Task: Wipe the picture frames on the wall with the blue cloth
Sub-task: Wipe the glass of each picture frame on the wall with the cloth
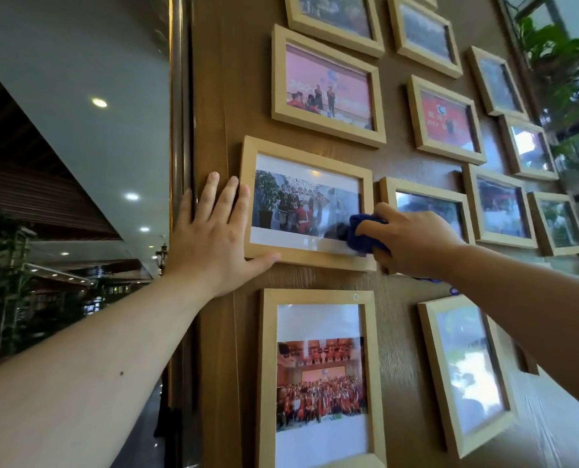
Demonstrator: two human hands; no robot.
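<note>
A wooden wall [399,157] carries many light wooden picture frames hung close together. The right hand [413,239] has its fingers [366,229] curled tight around a bunched blue cloth [362,236], which is pressed against the glass at the lower right corner of the middle frame [301,153], a landscape frame showing a group photo with a white mat. A small scrap of the cloth shows below the right wrist as well. The left hand [215,236] lies flat and open against the wall at the left edge of that same frame, its fingers spread wide and pointing up, holding nothing; the thumb reaches along the frame's bottom edge near the lower left corner, touching it. Directly above hangs a frame with a pink photo [328,82], and directly below a tall portrait frame [268,383] with a crowd in red. To the right of the cloth, just beside the right hand, sits a smaller frame [426,190], partly covered by the hand. Green plant leaves [565,59] show at the wall's upper right edge.
</note>
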